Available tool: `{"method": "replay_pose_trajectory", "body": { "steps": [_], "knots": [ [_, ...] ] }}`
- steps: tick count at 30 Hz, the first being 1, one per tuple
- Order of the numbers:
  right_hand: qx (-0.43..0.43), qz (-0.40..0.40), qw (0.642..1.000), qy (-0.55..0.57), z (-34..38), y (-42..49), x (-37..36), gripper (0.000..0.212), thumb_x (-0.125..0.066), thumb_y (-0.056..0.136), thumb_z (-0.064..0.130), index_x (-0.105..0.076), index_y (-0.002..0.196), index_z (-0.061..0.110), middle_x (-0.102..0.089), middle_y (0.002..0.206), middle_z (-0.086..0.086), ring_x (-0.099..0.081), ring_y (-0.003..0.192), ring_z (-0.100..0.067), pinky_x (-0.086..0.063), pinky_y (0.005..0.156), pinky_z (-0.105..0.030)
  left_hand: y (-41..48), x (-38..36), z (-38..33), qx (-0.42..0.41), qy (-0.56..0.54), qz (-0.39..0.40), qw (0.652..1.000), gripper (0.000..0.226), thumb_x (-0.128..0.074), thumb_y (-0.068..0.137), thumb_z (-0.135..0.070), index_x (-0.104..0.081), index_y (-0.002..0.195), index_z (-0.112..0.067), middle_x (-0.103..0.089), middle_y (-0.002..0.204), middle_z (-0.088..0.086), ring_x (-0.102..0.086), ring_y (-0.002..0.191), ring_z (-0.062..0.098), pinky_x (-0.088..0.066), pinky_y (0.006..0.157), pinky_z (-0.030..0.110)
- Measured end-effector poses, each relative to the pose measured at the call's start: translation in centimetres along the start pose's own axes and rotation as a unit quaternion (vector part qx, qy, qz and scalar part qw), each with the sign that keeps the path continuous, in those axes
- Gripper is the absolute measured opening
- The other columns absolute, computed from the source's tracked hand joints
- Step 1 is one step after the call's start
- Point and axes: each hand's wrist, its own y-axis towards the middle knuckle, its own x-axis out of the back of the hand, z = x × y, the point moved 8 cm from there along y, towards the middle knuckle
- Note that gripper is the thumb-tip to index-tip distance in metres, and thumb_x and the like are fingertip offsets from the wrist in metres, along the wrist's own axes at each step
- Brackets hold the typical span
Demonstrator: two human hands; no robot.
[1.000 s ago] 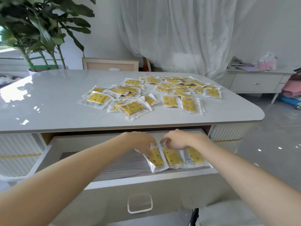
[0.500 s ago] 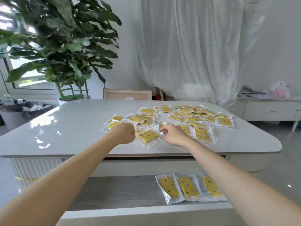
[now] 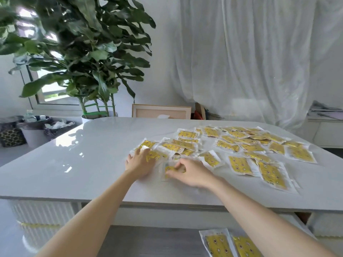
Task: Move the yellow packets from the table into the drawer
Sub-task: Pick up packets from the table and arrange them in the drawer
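Note:
Several yellow packets in clear wrappers lie scattered over the right half of the grey table. My left hand lies flat with spread fingers on a packet at the near left of the heap. My right hand has its fingers curled onto a packet lying on the table beside it. Below the table edge the open drawer holds two visible packets at the bottom right.
A large potted plant stands behind the table's far left corner. A wooden frame leans behind the table. Bins stand on the floor at left, a white curtain hangs behind, and a low cabinet stands at right.
Both hands left the drawer, rose to the table and reached onto the near packets. The left hand went from a fist to flat. The view lifted, so the drawer shows less.

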Motion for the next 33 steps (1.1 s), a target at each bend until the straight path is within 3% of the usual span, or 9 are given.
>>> {"method": "replay_pose_trajectory", "body": {
  "steps": [2, 4, 9, 12, 15, 19, 26, 30, 33],
  "knots": [
    [0.011, -0.03, 0.998, 0.053, -0.4, 0.3, 0.6, 0.03, -0.067, 0.078, 0.051, -0.062, 0.097, 0.029, -0.063, 0.109, 0.009, -0.058, 0.102, -0.014, -0.047, 0.087, -0.031, 0.7, -0.1, 0.0, 0.004, 0.005, -0.01, 1.0, 0.053, -0.041, 0.092, -0.046, -0.028, 0.144, -0.043, -0.014, 0.158, -0.004, -0.02, 0.14, 0.035, -0.016, 0.113, 0.043],
    [0.013, -0.019, 0.995, 0.096, -0.9, 0.6, 0.6, 0.02, -0.072, 0.074, 0.035, -0.064, 0.092, 0.031, -0.064, 0.114, 0.011, -0.061, 0.105, -0.013, -0.047, 0.089, -0.03, 1.2, -0.3, -0.1, 0.004, 0.016, -0.013, 1.0, 0.054, -0.037, 0.09, -0.055, -0.025, 0.143, -0.048, -0.014, 0.158, -0.005, -0.017, 0.141, 0.034, -0.014, 0.111, 0.046],
    [0.019, -0.006, 0.982, 0.189, -1.2, 0.8, 1.4, 0.036, -0.069, 0.074, 0.008, -0.064, 0.104, 0.027, -0.057, 0.127, 0.011, -0.048, 0.125, -0.006, -0.042, 0.081, -0.023, 1.2, -0.5, 0.3, -0.003, 0.01, -0.038, 0.999, 0.064, -0.044, 0.085, -0.062, -0.027, 0.144, -0.043, -0.032, 0.15, 0.003, -0.027, 0.138, 0.028, -0.017, 0.11, 0.045],
    [-0.009, -0.057, 0.98, 0.192, -1.6, 0.7, 2.3, 0.041, -0.07, 0.074, 0.008, -0.061, 0.109, 0.029, -0.055, 0.127, 0.006, -0.049, 0.118, -0.01, -0.041, 0.081, -0.026, 0.9, 0.2, 1.0, 0.007, -0.031, -0.037, 0.999, 0.078, -0.057, 0.08, -0.061, -0.026, 0.147, -0.035, -0.034, 0.147, 0.007, -0.03, 0.135, 0.033, -0.024, 0.111, 0.04],
    [-0.102, -0.09, 0.988, 0.075, -2.3, 0.4, 2.9, 0.061, -0.077, 0.07, 0.025, -0.049, 0.124, 0.032, -0.044, 0.134, 0.0, -0.042, 0.123, -0.02, -0.043, 0.097, -0.041, 0.0, 0.6, 2.0, 0.041, -0.075, -0.029, 0.996, 0.084, -0.066, 0.076, -0.055, -0.026, 0.147, -0.037, -0.034, 0.142, 0.01, -0.024, 0.134, 0.032, -0.025, 0.11, 0.036],
    [-0.242, -0.027, 0.97, 0.008, -4.2, -0.3, 2.6, 0.103, -0.081, 0.065, 0.048, -0.022, 0.146, 0.027, -0.025, 0.149, -0.011, -0.024, 0.137, -0.034, -0.036, 0.105, -0.047, -0.8, 1.4, 3.6, 0.121, -0.076, -0.006, 0.99, 0.098, -0.073, 0.072, -0.052, -0.017, 0.15, -0.03, -0.032, 0.144, 0.017, -0.023, 0.136, 0.032, -0.025, 0.11, 0.035],
    [-0.231, -0.025, 0.962, 0.144, -5.2, -1.5, 3.5, 0.114, -0.09, 0.061, 0.025, -0.018, 0.149, 0.025, -0.035, 0.149, -0.008, -0.038, 0.135, -0.027, -0.04, 0.106, -0.039, -0.7, 1.5, 5.0, 0.172, -0.135, 0.019, 0.976, 0.11, -0.083, 0.065, -0.041, -0.014, 0.15, -0.032, -0.038, 0.145, 0.011, -0.038, 0.131, 0.031, -0.036, 0.109, 0.04],
    [-0.194, -0.051, 0.97, 0.136, -3.8, -1.8, 4.6, 0.111, -0.088, 0.065, 0.014, -0.015, 0.148, 0.021, -0.04, 0.146, -0.008, -0.042, 0.132, -0.029, -0.041, 0.102, -0.038, -0.8, 1.3, 5.4, 0.184, -0.188, 0.025, 0.965, 0.119, -0.089, 0.056, -0.036, -0.014, 0.149, -0.033, -0.039, 0.143, 0.01, -0.045, 0.126, 0.03, -0.045, 0.1, 0.04],
    [-0.148, -0.072, 0.96, 0.227, -1.9, -1.3, 6.4, 0.103, -0.083, 0.071, 0.009, -0.015, 0.148, 0.015, -0.031, 0.151, -0.008, -0.037, 0.135, -0.028, -0.037, 0.104, -0.035, -0.4, 0.7, 5.1, 0.18, -0.222, 0.055, 0.957, 0.141, -0.089, 0.037, -0.037, -0.005, 0.15, -0.033, -0.032, 0.149, 0.01, -0.044, 0.129, 0.03, -0.042, 0.104, 0.041]
  ]
}}
